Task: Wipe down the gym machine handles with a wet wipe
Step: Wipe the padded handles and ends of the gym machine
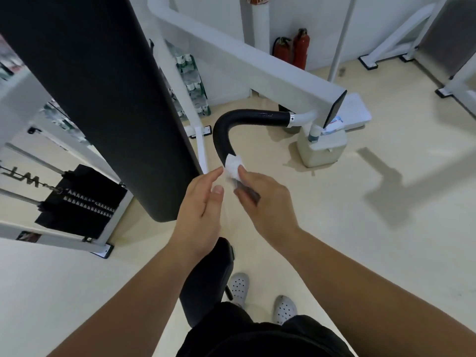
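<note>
Pinching wipe (233, 167), beige floor (386, 253), white walls (304, 14)

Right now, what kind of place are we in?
Most likely a gym: a weight stack, a long black pad, and a curved black handle on a white machine frame, where the right hand holds a wet wipe.

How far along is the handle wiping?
Done: can't tell, the handle shows no clear wet marks. In hand: the wipe is pinched at the handle's near end. Left, probably: the bend and the straight stretch toward the white frame.
</note>
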A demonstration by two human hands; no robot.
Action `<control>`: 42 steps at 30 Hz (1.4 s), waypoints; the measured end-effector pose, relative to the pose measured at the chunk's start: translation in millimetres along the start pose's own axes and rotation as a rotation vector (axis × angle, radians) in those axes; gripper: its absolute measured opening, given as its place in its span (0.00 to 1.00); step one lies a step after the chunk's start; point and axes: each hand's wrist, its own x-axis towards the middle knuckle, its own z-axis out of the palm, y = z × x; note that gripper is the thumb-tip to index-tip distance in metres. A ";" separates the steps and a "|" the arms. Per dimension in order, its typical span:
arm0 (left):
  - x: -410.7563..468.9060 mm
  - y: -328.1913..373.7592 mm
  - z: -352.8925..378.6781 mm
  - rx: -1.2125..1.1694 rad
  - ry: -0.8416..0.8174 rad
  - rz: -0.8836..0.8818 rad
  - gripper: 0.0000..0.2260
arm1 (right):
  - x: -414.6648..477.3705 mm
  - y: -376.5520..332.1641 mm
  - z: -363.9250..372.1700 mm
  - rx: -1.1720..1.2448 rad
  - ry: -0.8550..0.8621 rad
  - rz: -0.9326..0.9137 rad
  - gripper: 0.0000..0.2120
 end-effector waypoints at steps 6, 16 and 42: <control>2.2 -5.9 -3.7 0.089 -0.133 0.050 0.19 | -49.6 10.4 -3.4 0.006 0.090 0.106 0.21; 77.3 8.5 -27.1 0.256 -0.082 0.235 0.18 | 51.5 -15.6 6.4 0.269 -0.026 0.238 0.21; 79.1 4.7 -28.1 0.183 -0.099 0.186 0.17 | -3.9 5.4 -7.2 0.196 -0.098 0.204 0.23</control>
